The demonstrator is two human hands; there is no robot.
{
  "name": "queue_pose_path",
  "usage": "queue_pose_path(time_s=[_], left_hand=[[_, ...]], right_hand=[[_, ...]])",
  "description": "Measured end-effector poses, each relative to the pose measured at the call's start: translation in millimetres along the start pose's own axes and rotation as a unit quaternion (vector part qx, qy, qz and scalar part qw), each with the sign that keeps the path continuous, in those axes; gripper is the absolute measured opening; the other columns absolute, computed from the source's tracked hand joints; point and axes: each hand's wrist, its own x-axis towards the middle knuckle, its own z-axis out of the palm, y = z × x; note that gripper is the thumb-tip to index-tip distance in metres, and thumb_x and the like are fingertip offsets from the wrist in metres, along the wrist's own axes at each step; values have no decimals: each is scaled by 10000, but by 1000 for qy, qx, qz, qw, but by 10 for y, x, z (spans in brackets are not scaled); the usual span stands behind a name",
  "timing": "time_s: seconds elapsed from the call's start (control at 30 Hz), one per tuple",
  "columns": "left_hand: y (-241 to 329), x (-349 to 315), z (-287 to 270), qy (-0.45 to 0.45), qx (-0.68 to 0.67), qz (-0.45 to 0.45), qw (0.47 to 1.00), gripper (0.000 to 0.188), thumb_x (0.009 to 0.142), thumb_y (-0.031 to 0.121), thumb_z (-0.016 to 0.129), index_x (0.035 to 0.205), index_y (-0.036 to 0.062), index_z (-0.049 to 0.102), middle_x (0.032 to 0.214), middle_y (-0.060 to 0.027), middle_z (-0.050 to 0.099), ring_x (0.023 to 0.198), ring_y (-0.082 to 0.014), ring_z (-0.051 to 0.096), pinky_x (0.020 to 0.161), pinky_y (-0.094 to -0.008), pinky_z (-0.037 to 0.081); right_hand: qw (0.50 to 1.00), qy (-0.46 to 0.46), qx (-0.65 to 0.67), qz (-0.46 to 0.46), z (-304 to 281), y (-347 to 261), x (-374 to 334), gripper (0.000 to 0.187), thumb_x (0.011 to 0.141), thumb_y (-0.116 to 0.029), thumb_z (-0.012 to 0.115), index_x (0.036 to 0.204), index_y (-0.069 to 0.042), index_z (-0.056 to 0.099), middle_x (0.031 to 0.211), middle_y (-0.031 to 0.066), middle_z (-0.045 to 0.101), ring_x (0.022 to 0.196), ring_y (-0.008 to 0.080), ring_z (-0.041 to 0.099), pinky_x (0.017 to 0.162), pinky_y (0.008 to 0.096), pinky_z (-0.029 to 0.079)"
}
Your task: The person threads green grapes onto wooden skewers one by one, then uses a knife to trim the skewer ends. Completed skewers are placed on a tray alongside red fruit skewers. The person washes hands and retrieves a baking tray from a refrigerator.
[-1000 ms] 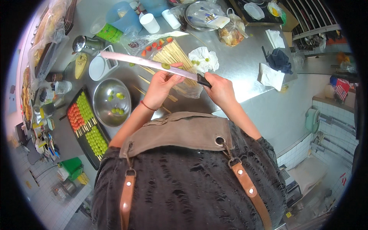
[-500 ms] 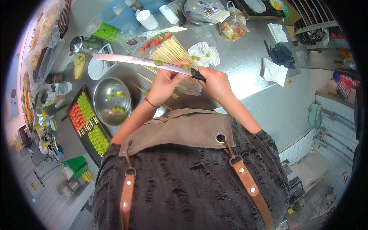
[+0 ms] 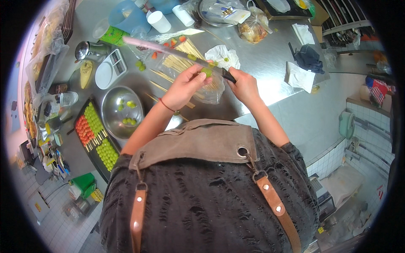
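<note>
Broadly, a grey metal worktop (image 3: 274, 59) stretches under everything, bright with glare to the right. At its left lies a long black rectangular tray (image 3: 93, 155), bearing rows of red and green fruit on pale sticks. Just right of that sits a round, shiny steel bowl (image 3: 110, 113) with a few loose green fruits inside. Farther off, pale wooden skewers (image 3: 194, 48) lie fanned on clear plastic.

Above them hangs a long, slender knife (image 3: 168, 51) with a pale blade, pinkish toward its far-left tip, and a black handle. A darker green fruit piece (image 3: 191, 57) shows at the blade, roughly oval. The right hand (image 3: 244, 86) has its fingers wrapped closely round the handle. The left hand (image 3: 185, 86) pinches a glossy, rounded, light-green fruit (image 3: 206, 72) between thumb and fingers, at the near side of the blade close to the handle; whether steel touches it is unclear.
</note>
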Motion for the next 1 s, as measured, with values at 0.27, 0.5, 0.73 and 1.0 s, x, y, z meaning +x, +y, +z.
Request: queue_pose_path(time_s=[0.27, 0.5, 0.73, 1.0], left_hand=[[56, -55, -122, 36, -194, 0, 980, 404, 1050, 166, 477, 1436, 64, 415, 1357, -99, 544, 1179, -187, 587, 1084, -400, 430], [157, -316, -203, -27, -397, -14, 917, 353, 1074, 305, 418, 1359, 106, 479, 1377, -60, 565, 1150, -136, 604, 1070, -437, 443], [170, -663, -184, 27, -347, 36, 937, 322, 1063, 342, 455, 1272, 119, 556, 1241, -18, 644, 1054, -118, 620, 1009, -395, 478], [44, -1421, -485, 95, -326, 137, 931, 290, 1049, 308, 498, 1240, 109, 583, 1206, -33, 648, 985, -103, 643, 961, -340, 506]], right_hand=[[985, -21, -29, 170, 493, 738, -17, 222, 902, -315, 651, 911, -100, 597, 803, 165, 672, 779, 398, 658, 659, 494, 509], [970, 24, -99, 220, 846, 1259, -326, 296, 899, -354, 668, 900, -69, 589, 886, 161, 681, 829, 387, 669, 692, 499, 520], [973, 110, -184, 88, 721, 1146, -366, 302, 819, -254, 748, 1046, -90, 638, 1027, 100, 625, 1006, 318, 570, 844, 453, 450], [984, 8, 40, -171, 1041, -71, -562, 106, 836, -149, 692, 878, -70, 635, 807, 113, 623, 767, 332, 623, 694, 424, 493]])
